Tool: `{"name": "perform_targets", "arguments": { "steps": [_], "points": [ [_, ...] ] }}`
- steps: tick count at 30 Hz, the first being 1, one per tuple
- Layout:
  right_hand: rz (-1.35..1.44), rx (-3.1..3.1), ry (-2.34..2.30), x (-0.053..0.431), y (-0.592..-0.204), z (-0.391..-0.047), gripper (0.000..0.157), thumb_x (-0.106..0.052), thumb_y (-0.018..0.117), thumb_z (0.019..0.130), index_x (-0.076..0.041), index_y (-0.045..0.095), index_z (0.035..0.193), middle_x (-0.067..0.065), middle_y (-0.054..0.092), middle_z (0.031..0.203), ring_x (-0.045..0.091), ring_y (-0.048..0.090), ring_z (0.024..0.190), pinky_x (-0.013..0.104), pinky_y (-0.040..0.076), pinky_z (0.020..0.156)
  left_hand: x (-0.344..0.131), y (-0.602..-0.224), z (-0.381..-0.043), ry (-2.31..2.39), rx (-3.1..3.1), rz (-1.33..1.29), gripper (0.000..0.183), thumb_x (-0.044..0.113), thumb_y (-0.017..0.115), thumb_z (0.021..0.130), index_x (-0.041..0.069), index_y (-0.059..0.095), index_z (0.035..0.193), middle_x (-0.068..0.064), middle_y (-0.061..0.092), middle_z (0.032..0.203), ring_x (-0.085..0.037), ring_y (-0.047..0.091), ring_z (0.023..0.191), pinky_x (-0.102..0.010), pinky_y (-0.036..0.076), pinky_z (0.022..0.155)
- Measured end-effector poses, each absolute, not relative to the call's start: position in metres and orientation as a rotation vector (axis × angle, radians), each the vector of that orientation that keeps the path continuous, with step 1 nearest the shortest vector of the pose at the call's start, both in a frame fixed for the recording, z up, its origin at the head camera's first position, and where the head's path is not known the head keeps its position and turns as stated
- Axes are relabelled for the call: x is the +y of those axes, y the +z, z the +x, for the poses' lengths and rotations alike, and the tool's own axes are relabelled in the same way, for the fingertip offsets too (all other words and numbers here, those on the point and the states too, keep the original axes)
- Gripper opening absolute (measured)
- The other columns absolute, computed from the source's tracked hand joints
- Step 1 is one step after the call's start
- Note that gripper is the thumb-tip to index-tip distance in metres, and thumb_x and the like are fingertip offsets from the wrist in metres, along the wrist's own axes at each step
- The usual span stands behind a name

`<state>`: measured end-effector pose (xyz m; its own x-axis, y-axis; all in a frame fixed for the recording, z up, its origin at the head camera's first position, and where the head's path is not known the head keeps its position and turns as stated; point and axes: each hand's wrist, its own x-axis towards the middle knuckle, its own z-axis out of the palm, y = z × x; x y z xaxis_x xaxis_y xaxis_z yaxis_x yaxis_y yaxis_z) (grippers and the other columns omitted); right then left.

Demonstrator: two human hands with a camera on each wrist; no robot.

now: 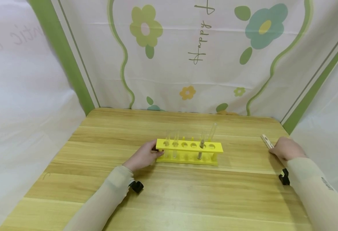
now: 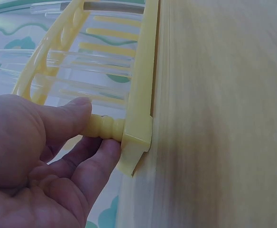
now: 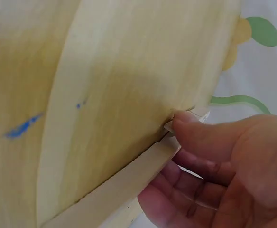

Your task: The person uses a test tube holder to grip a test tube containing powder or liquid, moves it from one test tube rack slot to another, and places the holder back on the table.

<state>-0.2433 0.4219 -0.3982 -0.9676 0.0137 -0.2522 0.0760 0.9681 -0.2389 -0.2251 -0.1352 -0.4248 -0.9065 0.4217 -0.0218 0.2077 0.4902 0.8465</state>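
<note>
A yellow test tube rack (image 1: 189,146) stands upright near the middle of the table, with several clear test tubes (image 1: 176,139) in it. One test tube (image 1: 200,154) has dark stuff in it; another test tube (image 1: 213,131) leans at the back right. My left hand (image 1: 144,155) grips the left end post (image 2: 105,127) of the rack between thumb and fingers. Far to the right, my right hand (image 1: 288,149) pinches a pale wooden test tube clamp (image 1: 267,141) low over the table. Its long wooden body (image 3: 124,183) runs under my thumb; the fingers partly hide it.
The wooden table (image 1: 186,195) ends at the back against a white cloth (image 1: 169,70) with printed flowers. Cloth walls also stand at both sides. Blue marks (image 3: 23,127) show on the tabletop near the right hand.
</note>
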Motion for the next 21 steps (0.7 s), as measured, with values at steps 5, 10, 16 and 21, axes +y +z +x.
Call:
{"name": "perform_targets", "arguments": {
  "steps": [5, 10, 16, 21],
  "points": [
    [0.110, 2.880, -0.343, 0.4196, -0.3964, -0.2410, 0.037, -0.028, 0.068, 0.088, -0.013, 0.048, 0.060, 0.005, 0.047, 0.061, 0.021, 0.047, 0.056, 0.036, 0.042, 0.053, -0.1341, -0.4235, -0.2255, 1.368, 2.505, 0.550, 0.020, 0.016, 0.061, 0.100, 0.019, 0.061, 0.120, 0.002, 0.066, 0.108, -0.016, 0.061, 0.094, -0.035, 0.052, 0.079],
    [0.157, 2.893, -0.360, 0.4197, -0.3977, -0.2435, 0.038, -0.029, 0.071, 0.087, -0.012, 0.049, 0.061, 0.007, 0.048, 0.062, 0.023, 0.048, 0.058, 0.037, 0.042, 0.054, -0.1345, -0.4194, -0.2250, 1.356, 2.518, 0.519, 0.020, 0.016, 0.061, 0.100, 0.020, 0.060, 0.120, 0.001, 0.065, 0.110, -0.017, 0.060, 0.094, -0.035, 0.051, 0.079],
    [0.181, 2.890, -0.336, 0.4178, -0.3968, -0.2463, 0.039, -0.030, 0.072, 0.088, -0.010, 0.049, 0.063, 0.010, 0.050, 0.065, 0.025, 0.050, 0.061, 0.041, 0.045, 0.057, -0.1352, -0.4198, -0.2260, 1.349, 2.526, 0.518, 0.026, 0.015, 0.061, 0.100, 0.019, 0.060, 0.126, 0.002, 0.064, 0.116, -0.015, 0.060, 0.101, -0.035, 0.051, 0.083],
    [0.212, 2.887, -0.330, 0.4177, -0.3983, -0.2462, 0.038, -0.029, 0.072, 0.088, -0.009, 0.051, 0.064, 0.010, 0.052, 0.066, 0.026, 0.051, 0.062, 0.041, 0.045, 0.057, -0.1343, -0.4229, -0.2264, 1.337, 2.528, 0.508, 0.028, 0.016, 0.061, 0.100, 0.020, 0.059, 0.128, 0.004, 0.064, 0.118, -0.013, 0.060, 0.106, -0.036, 0.051, 0.087]
  ]
}}
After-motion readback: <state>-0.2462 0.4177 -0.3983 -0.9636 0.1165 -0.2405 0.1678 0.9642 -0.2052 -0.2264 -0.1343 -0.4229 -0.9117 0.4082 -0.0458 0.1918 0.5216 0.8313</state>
